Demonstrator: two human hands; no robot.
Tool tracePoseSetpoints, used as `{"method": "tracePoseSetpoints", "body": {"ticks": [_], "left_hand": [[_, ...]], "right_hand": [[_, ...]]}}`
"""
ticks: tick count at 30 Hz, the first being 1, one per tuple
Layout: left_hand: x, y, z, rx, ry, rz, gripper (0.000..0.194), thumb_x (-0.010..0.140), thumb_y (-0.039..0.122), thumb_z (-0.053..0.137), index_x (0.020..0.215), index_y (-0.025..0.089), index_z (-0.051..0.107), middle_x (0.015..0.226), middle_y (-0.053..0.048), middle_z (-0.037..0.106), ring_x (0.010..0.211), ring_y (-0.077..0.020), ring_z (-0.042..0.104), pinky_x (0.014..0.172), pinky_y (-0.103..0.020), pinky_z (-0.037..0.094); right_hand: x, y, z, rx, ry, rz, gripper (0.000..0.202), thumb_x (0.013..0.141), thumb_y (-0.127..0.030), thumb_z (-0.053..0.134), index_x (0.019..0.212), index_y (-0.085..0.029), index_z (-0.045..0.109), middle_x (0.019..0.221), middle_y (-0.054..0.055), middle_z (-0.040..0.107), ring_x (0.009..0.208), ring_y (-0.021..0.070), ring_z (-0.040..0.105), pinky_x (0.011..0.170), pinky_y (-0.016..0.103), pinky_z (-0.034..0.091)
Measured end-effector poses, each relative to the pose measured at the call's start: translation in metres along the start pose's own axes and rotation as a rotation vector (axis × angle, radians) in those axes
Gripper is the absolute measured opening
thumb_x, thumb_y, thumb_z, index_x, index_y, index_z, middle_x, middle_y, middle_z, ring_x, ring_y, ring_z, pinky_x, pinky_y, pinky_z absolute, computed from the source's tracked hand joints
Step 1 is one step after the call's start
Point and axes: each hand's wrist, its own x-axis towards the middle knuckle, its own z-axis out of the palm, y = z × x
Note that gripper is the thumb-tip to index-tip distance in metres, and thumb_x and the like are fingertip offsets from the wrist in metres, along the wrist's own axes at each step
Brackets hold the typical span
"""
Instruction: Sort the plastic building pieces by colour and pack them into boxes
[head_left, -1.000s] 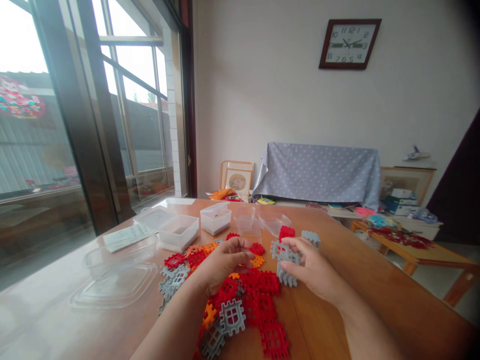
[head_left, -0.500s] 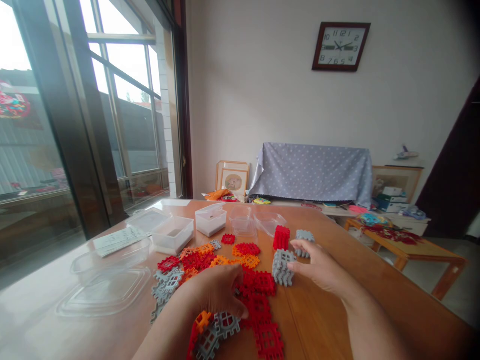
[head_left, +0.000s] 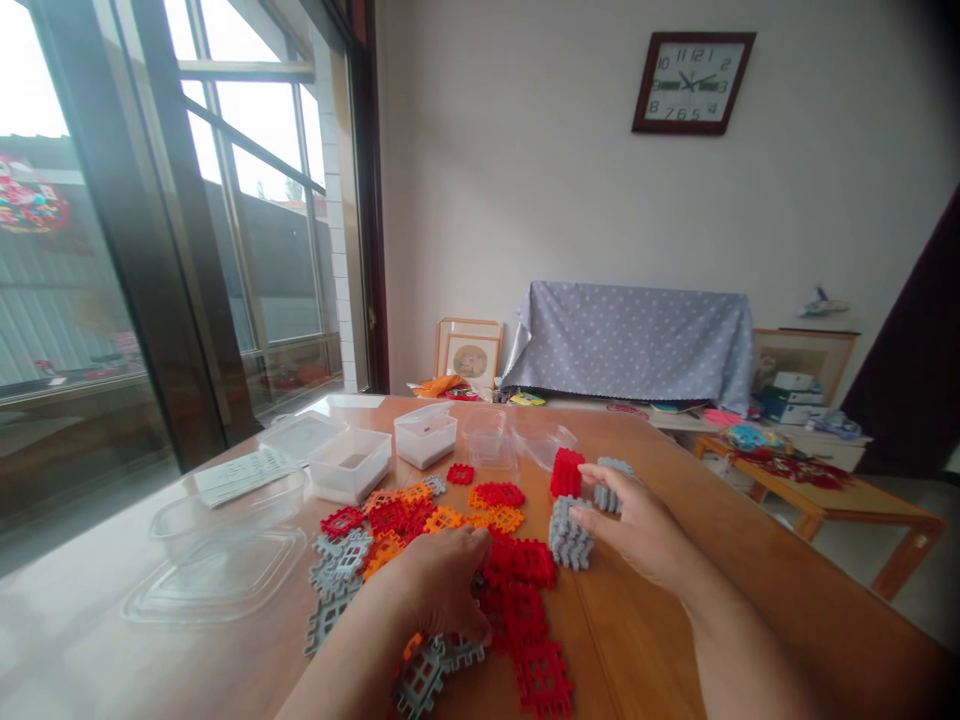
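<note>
Head view, left hand over tiles, its grip hidden, cannot tell, right hand released beside grey stack

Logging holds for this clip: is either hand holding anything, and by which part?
Cannot be told: the left hand hides its grip over the loose pieces; the right hand has its thumb at the nearer gray stack, without a clear hold.

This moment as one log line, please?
left hand: over toothed tiles; right hand: at gray tile stack, contact unclear; red tile stack: behind gray
</note>
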Motion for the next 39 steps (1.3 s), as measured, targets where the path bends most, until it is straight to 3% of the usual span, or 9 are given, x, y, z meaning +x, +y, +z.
{"method": "tracePoseSetpoints", "body": {"ticks": [4, 9, 13, 16, 20, 25, 33, 36, 39], "left_hand": [[0.005, -0.005, 0.005, 0.047, 0.006, 0.004, 0.048, 0.058, 0.031, 0.080, 0.102, 0.019, 0.063, 0.114, -0.016, 0.066, 0.099, -0.0373, 0.065, 0.078, -0.040, 0.049], [0.017, -0.016, 0.013, 0.006, 0.187, -0.044, 0.034, 0.068, 0.014, 0.063, 0.101, 0.020, 0.062, 0.111, -0.014, 0.068, 0.096, -0.0304, 0.067, 0.077, -0.035, 0.047], [0.018, -0.020, 0.007, -0.052, 0.321, -0.106, 0.022, 0.077, 0.014, 0.058, 0.097, 0.021, 0.062, 0.101, -0.010, 0.070, 0.089, -0.0248, 0.066, 0.074, -0.031, 0.043], [0.009, -0.017, -0.001, -0.071, 0.259, -0.070, 0.014, 0.078, 0.024, 0.063, 0.092, 0.022, 0.064, 0.094, -0.007, 0.070, 0.080, -0.0224, 0.063, 0.066, -0.029, 0.040], [-0.004, -0.006, -0.007, -0.055, 0.058, -0.004, 0.041, 0.060, 0.043, 0.083, 0.092, 0.023, 0.067, 0.092, -0.005, 0.069, 0.079, -0.0249, 0.062, 0.063, -0.029, 0.039], [-0.001, 0.005, 0.002, 0.046, 0.029, 0.001, 0.056, 0.048, 0.046, 0.089, 0.094, 0.022, 0.066, 0.104, -0.010, 0.068, 0.091, -0.0336, 0.065, 0.071, -0.034, 0.046], [0.006, -0.005, 0.010, 0.078, 0.119, -0.026, 0.024, 0.069, 0.027, 0.067, 0.092, 0.019, 0.062, 0.104, -0.016, 0.068, 0.088, -0.0331, 0.066, 0.069, -0.036, 0.044], [0.007, -0.012, 0.005, -0.034, 0.173, -0.037, 0.023, 0.067, 0.023, 0.067, 0.089, 0.020, 0.061, 0.097, -0.011, 0.068, 0.083, -0.0276, 0.062, 0.067, -0.033, 0.041], [0.010, -0.018, -0.001, -0.262, 0.320, -0.033, 0.021, 0.068, 0.018, 0.065, 0.089, 0.020, 0.060, 0.090, -0.005, 0.065, 0.080, -0.0209, 0.058, 0.067, -0.030, 0.041]], "right_hand": [[0.000, -0.013, 0.002, 0.020, 0.057, -0.039, 0.050, 0.088, -0.054, 0.066, 0.129, -0.026, 0.063, 0.128, 0.010, 0.069, 0.118, 0.0277, 0.064, 0.099, 0.043, 0.050], [-0.004, -0.027, 0.016, 0.078, 0.096, -0.092, 0.044, 0.091, -0.051, 0.062, 0.126, -0.025, 0.065, 0.117, 0.009, 0.072, 0.110, 0.0259, 0.066, 0.096, 0.041, 0.051], [-0.011, -0.047, 0.030, 0.127, 0.018, -0.135, 0.035, 0.093, -0.043, 0.061, 0.122, -0.024, 0.067, 0.112, 0.007, 0.072, 0.096, 0.0208, 0.067, 0.088, 0.035, 0.053], [-0.018, -0.065, 0.036, 0.102, -0.106, -0.134, 0.025, 0.092, -0.035, 0.060, 0.113, -0.025, 0.070, 0.094, 0.002, 0.073, 0.083, 0.0176, 0.066, 0.078, 0.030, 0.051], [-0.031, -0.079, 0.040, 0.016, -0.432, -0.063, 0.014, 0.086, -0.034, 0.067, 0.098, -0.027, 0.071, 0.069, -0.004, 0.067, 0.060, 0.0136, 0.059, 0.056, 0.024, 0.039], [-0.046, -0.086, 0.046, -0.132, -0.676, -0.124, 0.043, 0.057, -0.040, 0.091, 0.094, -0.028, 0.071, 0.081, -0.003, 0.074, 0.067, 0.0179, 0.062, 0.054, 0.024, 0.029], [-0.047, -0.083, 0.066, -0.182, -0.599, -0.160, 0.022, 0.071, -0.028, 0.079, 0.092, -0.026, 0.070, 0.088, 0.001, 0.075, 0.080, 0.0223, 0.068, 0.063, 0.027, 0.033], [-0.045, -0.085, 0.071, -0.147, -0.544, -0.137, 0.019, 0.075, -0.024, 0.074, 0.093, -0.026, 0.070, 0.089, 0.001, 0.075, 0.081, 0.0216, 0.067, 0.065, 0.028, 0.036], [-0.042, -0.088, 0.072, -0.071, -0.499, -0.092, 0.020, 0.080, -0.026, 0.070, 0.100, -0.027, 0.070, 0.084, 0.000, 0.072, 0.075, 0.0194, 0.065, 0.064, 0.027, 0.037]]}}
